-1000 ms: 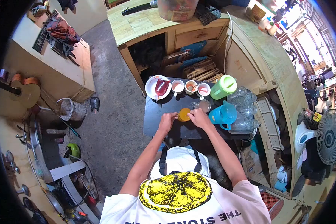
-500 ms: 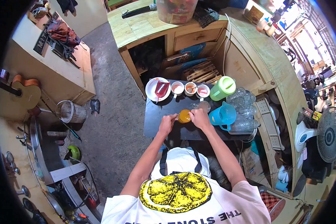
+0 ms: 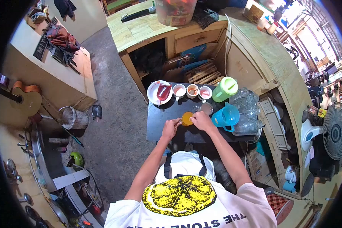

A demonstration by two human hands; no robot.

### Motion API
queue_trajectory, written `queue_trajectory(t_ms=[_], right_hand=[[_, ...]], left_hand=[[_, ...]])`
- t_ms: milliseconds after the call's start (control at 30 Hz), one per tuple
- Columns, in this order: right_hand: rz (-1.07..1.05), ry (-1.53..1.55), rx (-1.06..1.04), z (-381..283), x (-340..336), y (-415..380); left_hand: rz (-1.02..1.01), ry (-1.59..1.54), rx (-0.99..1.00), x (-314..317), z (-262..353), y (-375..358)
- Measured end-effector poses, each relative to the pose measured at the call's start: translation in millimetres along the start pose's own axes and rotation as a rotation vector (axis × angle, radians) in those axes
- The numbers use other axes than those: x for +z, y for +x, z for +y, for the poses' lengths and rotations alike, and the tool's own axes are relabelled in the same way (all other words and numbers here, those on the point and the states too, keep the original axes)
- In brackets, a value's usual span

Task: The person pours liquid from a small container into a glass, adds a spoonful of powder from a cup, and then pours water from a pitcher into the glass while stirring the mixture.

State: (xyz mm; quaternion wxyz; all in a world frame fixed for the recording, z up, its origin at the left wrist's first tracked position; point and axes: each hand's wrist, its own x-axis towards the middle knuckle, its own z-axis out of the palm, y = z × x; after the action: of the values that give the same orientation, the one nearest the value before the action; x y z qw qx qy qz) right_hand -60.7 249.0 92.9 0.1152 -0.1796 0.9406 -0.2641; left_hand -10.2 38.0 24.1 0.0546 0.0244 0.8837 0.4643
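in the head view, the orange cup (image 3: 187,118) sits between both hands (image 3: 200,121).

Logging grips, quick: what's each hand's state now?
Left hand: closed on the orange glass, left side.
Right hand: closed on its right side.

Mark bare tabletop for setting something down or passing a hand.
Bare: the tabletop's left part, bordered by plate, left hand and left edge; also a strip between orange drink and near edge. Crowded: far side, plate and three cups; right side, green pitcher, blue pitcher, clustered glasses.
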Motion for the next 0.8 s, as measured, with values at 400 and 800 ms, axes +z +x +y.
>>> queue_trajectory(t_ms=[400, 800], right_hand=[[-0.002, 0.025, 0.011, 1.0, 0.3, -3.6], [0.079, 0.022, -0.001, -0.1, 3.4, -1.9]], left_hand=[[-0.009, -0.003, 0.012, 4.0, -5.2, -2.5], [-0.001, 0.002, 0.018, 5.4, -8.1, -3.4]])
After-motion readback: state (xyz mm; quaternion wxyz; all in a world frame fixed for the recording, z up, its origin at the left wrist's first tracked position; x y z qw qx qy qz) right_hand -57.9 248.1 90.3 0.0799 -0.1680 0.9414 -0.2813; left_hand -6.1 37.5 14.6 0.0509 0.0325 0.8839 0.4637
